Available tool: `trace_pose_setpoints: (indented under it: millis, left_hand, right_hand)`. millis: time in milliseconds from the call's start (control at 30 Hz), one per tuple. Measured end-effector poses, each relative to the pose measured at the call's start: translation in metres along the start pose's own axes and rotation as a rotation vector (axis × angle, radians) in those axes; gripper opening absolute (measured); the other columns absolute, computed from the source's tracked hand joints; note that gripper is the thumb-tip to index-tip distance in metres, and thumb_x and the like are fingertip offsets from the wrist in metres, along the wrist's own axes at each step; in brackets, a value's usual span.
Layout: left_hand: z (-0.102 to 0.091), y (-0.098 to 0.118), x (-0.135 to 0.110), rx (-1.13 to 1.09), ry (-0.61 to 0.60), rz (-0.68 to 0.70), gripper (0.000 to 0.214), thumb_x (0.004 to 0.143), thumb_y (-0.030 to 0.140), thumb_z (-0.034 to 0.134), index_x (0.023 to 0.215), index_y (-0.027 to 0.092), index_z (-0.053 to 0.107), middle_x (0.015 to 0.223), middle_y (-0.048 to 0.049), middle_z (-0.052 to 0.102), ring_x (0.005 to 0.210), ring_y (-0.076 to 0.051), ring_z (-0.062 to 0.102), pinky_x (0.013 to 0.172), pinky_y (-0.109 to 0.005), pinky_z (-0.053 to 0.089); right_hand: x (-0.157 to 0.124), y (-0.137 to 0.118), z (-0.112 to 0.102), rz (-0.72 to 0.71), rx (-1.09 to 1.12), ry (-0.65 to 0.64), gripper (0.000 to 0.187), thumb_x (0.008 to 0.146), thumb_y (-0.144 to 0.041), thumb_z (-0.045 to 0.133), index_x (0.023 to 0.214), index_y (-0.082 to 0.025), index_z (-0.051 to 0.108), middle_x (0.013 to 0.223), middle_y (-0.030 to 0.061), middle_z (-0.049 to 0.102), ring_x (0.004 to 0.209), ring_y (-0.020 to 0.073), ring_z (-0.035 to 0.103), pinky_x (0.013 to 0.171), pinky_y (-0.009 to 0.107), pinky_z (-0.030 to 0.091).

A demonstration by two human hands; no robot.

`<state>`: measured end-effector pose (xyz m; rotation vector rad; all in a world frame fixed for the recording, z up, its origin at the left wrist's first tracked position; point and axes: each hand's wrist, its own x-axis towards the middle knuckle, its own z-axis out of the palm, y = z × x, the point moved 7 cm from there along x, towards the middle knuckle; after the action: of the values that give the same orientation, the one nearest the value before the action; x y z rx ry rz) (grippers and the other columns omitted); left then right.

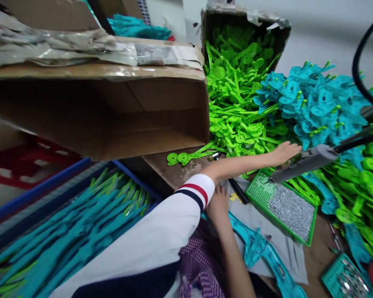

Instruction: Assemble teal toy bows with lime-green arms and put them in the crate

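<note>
My left hand (285, 153), on the arm in the white striped sleeve, is stretched across to the right, fingers extended. It is beside a grey pen-shaped power screwdriver (304, 163) and close to heaps of bright green plastic parts (239, 120) and teal plastic parts (320, 99). Below that forearm, my right hand (219, 205) is closed over one end of a long teal plastic part (251, 244); its fingers are partly hidden. The part lies on a grey cloth (286, 252). A green tray (282, 207) full of small silvery screws sits under the screwdriver.
A large cardboard box (161, 124) lies on its side at left. Below it, a blue crate (124, 165) holds teal and green pieces. Another carton (245, 14) spills green parts at the back. A small teal tray (345, 277) holds metal pieces. A black cable (356, 62) hangs at right.
</note>
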<state>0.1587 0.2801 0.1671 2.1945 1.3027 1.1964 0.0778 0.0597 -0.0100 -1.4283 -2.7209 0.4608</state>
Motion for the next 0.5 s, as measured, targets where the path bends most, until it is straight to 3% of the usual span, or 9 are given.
trace_pose_setpoints:
  millis: [100, 233, 333, 400, 433, 500]
  left_hand:
    - [-0.006, -0.010, -0.020, 0.016, -0.072, 0.011, 0.032, 0.081, 0.002, 0.068, 0.107, 0.019, 0.072, 0.116, -0.0076, 0.070, 0.117, -0.027, 0.066, 0.107, -0.038, 0.049]
    - [-0.063, -0.040, -0.085, -0.031, 0.047, -0.028, 0.026, 0.092, 0.013, 0.058, 0.115, 0.015, 0.070, 0.117, -0.0099, 0.070, 0.121, -0.025, 0.063, 0.109, -0.037, 0.042]
    - [-0.118, -0.068, -0.172, -0.221, 0.269, -0.207, 0.025, 0.092, 0.026, 0.063, 0.114, 0.015, 0.069, 0.114, -0.0077, 0.072, 0.111, -0.022, 0.066, 0.102, -0.032, 0.046]
    - [-0.142, -0.080, -0.238, -0.258, 0.377, -0.329, 0.028, 0.095, 0.031, 0.059, 0.115, 0.013, 0.067, 0.113, -0.0102, 0.070, 0.105, -0.021, 0.066, 0.093, -0.032, 0.049]
    - [-0.151, -0.090, -0.273, -0.364, 0.479, -0.452, 0.026, 0.090, 0.033, 0.067, 0.108, 0.014, 0.070, 0.111, -0.0089, 0.070, 0.105, -0.021, 0.065, 0.091, -0.030, 0.049]
    - [-0.150, -0.108, -0.337, -0.664, 0.612, -0.732, 0.030, 0.085, 0.037, 0.073, 0.109, 0.017, 0.071, 0.110, -0.0055, 0.071, 0.101, -0.018, 0.065, 0.086, -0.026, 0.049]
  right_hand:
    - [-0.003, -0.001, -0.005, 0.002, -0.034, 0.036, 0.047, 0.094, -0.025, 0.049, 0.139, -0.016, 0.056, 0.134, 0.0152, 0.063, 0.120, 0.0317, 0.055, 0.098, 0.045, 0.045]
    - [-0.003, -0.002, -0.006, -0.002, -0.070, 0.033, 0.052, 0.094, -0.024, 0.048, 0.144, -0.016, 0.052, 0.133, 0.0145, 0.062, 0.121, 0.0315, 0.055, 0.098, 0.045, 0.045]
    - [-0.004, -0.004, -0.005, 0.010, -0.079, 0.016, 0.052, 0.094, -0.025, 0.047, 0.145, -0.016, 0.051, 0.133, 0.0147, 0.062, 0.121, 0.0320, 0.055, 0.098, 0.046, 0.045]
    - [-0.005, -0.006, -0.008, 0.015, -0.085, -0.003, 0.052, 0.095, -0.025, 0.045, 0.146, -0.016, 0.049, 0.132, 0.0146, 0.062, 0.121, 0.0324, 0.054, 0.097, 0.047, 0.046]
    - [-0.005, -0.007, -0.010, 0.012, -0.088, -0.016, 0.052, 0.096, -0.025, 0.044, 0.147, -0.016, 0.048, 0.133, 0.0145, 0.062, 0.121, 0.0326, 0.054, 0.096, 0.047, 0.046]
    - [-0.002, -0.008, -0.017, -0.010, -0.087, -0.062, 0.051, 0.098, -0.026, 0.040, 0.148, -0.016, 0.048, 0.133, 0.0143, 0.062, 0.122, 0.0326, 0.054, 0.095, 0.046, 0.047]
